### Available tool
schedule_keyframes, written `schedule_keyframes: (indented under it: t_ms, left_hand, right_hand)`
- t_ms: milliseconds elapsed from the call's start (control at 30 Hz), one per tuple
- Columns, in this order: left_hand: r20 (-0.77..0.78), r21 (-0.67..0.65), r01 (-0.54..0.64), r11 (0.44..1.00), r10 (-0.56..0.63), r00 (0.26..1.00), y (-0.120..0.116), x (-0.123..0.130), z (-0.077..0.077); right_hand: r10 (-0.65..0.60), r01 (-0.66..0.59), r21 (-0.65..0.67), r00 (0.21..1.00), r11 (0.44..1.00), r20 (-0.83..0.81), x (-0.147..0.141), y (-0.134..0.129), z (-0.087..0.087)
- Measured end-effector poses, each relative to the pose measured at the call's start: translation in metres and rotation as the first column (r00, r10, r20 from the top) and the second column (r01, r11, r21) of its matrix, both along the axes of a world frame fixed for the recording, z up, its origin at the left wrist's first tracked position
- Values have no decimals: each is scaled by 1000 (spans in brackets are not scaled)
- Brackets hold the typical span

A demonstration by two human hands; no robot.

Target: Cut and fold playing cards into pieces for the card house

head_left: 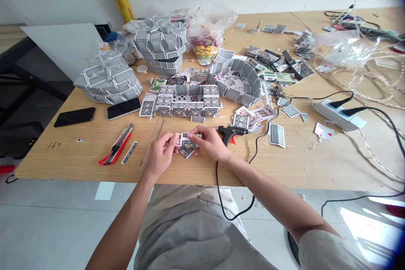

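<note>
Between my two hands is a folded playing card (pixel 182 139), held just above the table near its front edge. My left hand (pixel 162 152) pinches its left end, where a red print shows. The fingers of my right hand (pixel 207 141) close on its other end, with the thumb on top. Right below lies a patterned card piece (pixel 186 152). Just beyond my hands stands a rectangular box made of playing cards (pixel 188 107). A black glue gun (pixel 232 132) with an orange trigger rests beside my right hand. A clear ruler (pixel 153 141) lies by my left hand.
A red utility knife (pixel 117 145) and two phones (pixel 75 117) lie left. Card baskets (pixel 109 80) stand behind, one lidded (pixel 161 44), one open (pixel 236 82). Loose cards (pixel 276 135) scatter rightward. The glue gun's black cord (pixel 255 152) loops over the front edge; a power strip (pixel 338 114) sits right.
</note>
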State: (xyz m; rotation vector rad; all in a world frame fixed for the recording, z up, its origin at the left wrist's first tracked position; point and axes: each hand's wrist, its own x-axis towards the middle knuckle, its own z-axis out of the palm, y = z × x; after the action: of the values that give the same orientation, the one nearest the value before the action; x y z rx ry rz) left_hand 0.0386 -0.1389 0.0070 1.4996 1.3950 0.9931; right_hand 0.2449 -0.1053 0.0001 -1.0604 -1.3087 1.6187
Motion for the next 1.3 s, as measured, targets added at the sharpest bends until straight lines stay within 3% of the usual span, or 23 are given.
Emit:
schedule_keyframes:
  t_ms: [267,533,733,800,900,967,1300]
  left_hand:
    - [51,-38,1,999,1,999,0,1,-2]
    - [123,-86,14,996,-4,992,-1,11,2]
    - [178,-70,-11,997,23,984,0,4,-2]
    - [291,-125,-4,992,40,956,2,0,-5]
    - [537,-262,48,964,105,837,4,-2,-7]
    - [621,-326,91,941,141,771,4,-1,-7]
    - [689,-400,186,897,161,707,1,4,-6]
  right_hand:
    - [-11,8,-74,999,997,-39,2,2,7]
    - [-40,39,-46,999,998,-25,6,5,6]
    - [-8,8,-23,1000,1000,-24,4,5,4]
    - [24,-25,-16,999,1000,-42,4,5,4]
    - [65,-67,-27,995,997,-77,5,5,4]
    - [72,-76,-40,994,996,-86,6,6,3]
    - [70,-71,-10,993,997,-96,7,5,4]
